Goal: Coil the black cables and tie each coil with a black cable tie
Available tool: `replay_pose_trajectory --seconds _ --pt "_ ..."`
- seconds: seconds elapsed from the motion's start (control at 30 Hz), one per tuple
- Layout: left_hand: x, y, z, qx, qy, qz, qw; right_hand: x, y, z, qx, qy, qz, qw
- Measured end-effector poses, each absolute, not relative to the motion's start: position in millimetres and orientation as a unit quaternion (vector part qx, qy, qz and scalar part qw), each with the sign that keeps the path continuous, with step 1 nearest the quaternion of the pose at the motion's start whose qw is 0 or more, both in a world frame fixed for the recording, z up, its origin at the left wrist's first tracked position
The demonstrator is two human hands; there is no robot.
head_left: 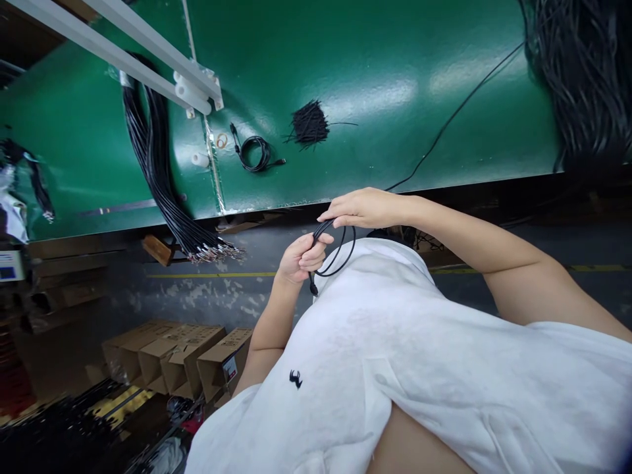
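Note:
A black cable (353, 245), partly wound in loops, is between my two hands in front of the white shirt. My left hand (305, 255) is closed round the gathered loops, with a black plug end (313, 288) hanging below its fingers. Just above and to the right, my right hand (365, 209) has its fingers and thumb closed on the cable's strands. From behind that hand, a length of cable (439, 135) runs across the green table (395, 52) to a large heap of black cables (582, 85) at the right.
A coiled cable (253, 155) and a pile of short black ties (310, 123) lie on the table. Left of them, a long cable bundle (148, 131) hangs over the edge beside a white frame (148, 39). Open cardboard boxes (185, 355) stand on the floor.

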State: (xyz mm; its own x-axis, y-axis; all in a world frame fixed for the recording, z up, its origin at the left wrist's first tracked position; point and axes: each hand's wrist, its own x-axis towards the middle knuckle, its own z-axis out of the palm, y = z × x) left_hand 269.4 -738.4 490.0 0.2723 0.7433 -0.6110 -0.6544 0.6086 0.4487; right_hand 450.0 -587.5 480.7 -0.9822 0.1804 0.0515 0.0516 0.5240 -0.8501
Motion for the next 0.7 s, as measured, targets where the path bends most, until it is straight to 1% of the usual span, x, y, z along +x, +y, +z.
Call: replay_pose_trajectory --seconds 0.07,0.13,0.2,0.27,0.33,0.4,0.47,0.53,0.63,0.7 --pt "269.7 -740.5 488.7 0.046 0.426 0.427 0.797 446.9 -582.3 478.0 -0.051 -0.872 0.482 0.068" --pt "263.8 -746.7 490.4 0.043 0.443 0.437 0.781 450.9 -570.4 462.2 -0.058 -0.867 0.489 0.074" --pt "249.5 -755.6 496.0 0.052 0.460 0.496 0.735 468.7 -554.4 431.4 -0.133 -0.865 0.477 0.081" --pt "230.3 -764.9 503.0 0.062 0.462 0.594 0.655 500.1 -541.0 392.5 -0.263 -0.862 0.425 0.079" --pt "213.7 -771.6 507.2 0.061 0.453 0.674 0.581 535.5 -536.8 359.9 -0.349 -0.868 0.352 0.027" --pt "205.9 -772.7 506.0 0.044 0.449 0.711 0.539 561.0 -545.5 346.7 -0.343 -0.893 0.289 -0.041" --pt "208.1 -766.7 499.3 0.029 0.454 0.710 0.538 567.4 -566.9 358.7 -0.291 -0.921 0.247 -0.079" --pt "218.3 -755.6 489.4 0.033 0.475 0.670 0.569 554.1 -596.3 390.3 -0.214 -0.944 0.241 -0.074" --pt "243.1 -739.4 475.0 0.095 0.544 0.564 0.613 512.5 -637.0 444.3 -0.054 -0.952 0.297 -0.047" --pt "261.1 -734.7 468.9 0.158 0.576 0.499 0.629 485.6 -650.8 466.7 0.024 -0.943 0.329 -0.045"
